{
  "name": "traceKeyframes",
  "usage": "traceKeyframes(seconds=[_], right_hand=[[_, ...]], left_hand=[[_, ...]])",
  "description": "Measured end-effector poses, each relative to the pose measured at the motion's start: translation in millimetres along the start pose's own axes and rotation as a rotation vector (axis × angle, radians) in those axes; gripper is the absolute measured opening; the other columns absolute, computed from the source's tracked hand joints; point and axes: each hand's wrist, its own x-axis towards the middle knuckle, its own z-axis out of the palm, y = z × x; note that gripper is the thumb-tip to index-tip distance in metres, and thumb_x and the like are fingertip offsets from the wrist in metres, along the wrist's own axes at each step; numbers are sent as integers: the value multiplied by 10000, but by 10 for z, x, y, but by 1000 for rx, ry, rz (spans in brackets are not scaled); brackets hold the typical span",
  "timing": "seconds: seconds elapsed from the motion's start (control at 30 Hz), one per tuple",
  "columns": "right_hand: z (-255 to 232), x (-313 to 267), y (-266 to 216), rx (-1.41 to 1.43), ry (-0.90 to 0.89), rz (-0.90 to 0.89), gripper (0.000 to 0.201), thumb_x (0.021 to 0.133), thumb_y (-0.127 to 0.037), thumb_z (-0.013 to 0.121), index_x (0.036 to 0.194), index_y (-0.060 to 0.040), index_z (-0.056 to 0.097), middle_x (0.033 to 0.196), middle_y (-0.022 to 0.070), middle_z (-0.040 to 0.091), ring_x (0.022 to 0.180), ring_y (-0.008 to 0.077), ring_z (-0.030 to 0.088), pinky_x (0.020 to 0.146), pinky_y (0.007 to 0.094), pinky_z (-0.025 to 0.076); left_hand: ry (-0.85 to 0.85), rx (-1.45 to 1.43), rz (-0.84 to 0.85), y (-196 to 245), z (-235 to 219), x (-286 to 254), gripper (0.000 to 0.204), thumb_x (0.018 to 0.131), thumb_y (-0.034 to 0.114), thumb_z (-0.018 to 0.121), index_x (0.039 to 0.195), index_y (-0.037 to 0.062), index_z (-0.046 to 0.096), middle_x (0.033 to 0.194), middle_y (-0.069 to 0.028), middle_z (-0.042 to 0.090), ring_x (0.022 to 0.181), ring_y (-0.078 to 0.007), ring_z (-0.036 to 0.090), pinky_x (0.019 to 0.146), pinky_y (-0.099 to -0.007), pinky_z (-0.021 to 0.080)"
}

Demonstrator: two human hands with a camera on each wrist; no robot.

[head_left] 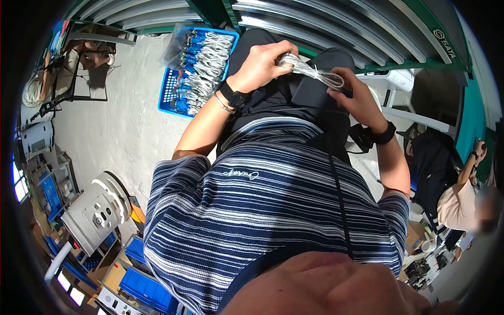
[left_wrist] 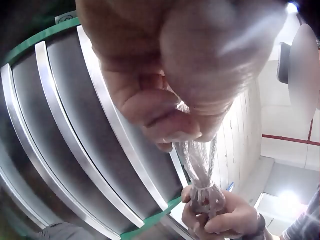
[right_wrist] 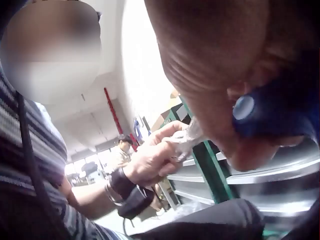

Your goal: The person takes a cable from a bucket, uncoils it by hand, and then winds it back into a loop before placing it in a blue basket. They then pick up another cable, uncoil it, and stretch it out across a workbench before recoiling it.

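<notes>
Cable bundle (head_left: pixel 303 66) — one end in L hand (head_left: pixel 261 65), loops (head_left: pixel 332 80) in R hand (head_left: pixel 361 102).

Floor (head_left: pixel 126 110): grey concrete. Drawer cabinet (head_left: pixel 367 29), green-framed, silver handles, marked SATA, along its far edge. Pale rounded machine (head_left: pixel 94 218) toward the near left corner; blue bins (head_left: pixel 149 294) near it. Bystander in light top (head_left: pixel 457 207) at right side; second bystander (head_left: pixel 97 55) toward far left corner, partly shaded. Red pipe (left_wrist: pixel 290 140) overhead.
</notes>
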Motion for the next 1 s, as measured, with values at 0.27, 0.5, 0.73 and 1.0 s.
traceKeyframes(seconds=[0.27,0.5,0.73,1.0], right_hand=[[-89,68,-65,77,-202,277,436,927,-277,655,1247,-7,533,866,56,654,743,108,587,665,257,474],[-98,31,-57,-45,-78,94,354,927,-203,644,1225,-31,565,833,72,632,710,113,570,670,255,469],[-98,-5,-77,-399,121,-160,353,866,-270,695,1173,-120,605,956,112,680,792,318,644,715,359,489],[-159,44,-110,-620,115,-227,356,856,-278,697,1167,-130,606,915,82,694,799,298,658,730,373,493]], left_hand=[[-98,-26,0,-49,-8,-35,322,722,10,749,1025,64,652,838,-67,663,680,-154,653,586,-271,506],[-257,-175,-102,31,-80,14,448,711,33,769,1134,66,625,916,-64,683,780,-157,672,702,-267,531],[-660,-346,-301,43,-99,108,579,820,278,766,1307,69,534,888,-88,716,764,-159,682,677,-277,514],[-691,-179,-125,-61,99,95,373,897,320,670,1136,45,592,809,-129,672,733,-298,651,653,-362,482]])
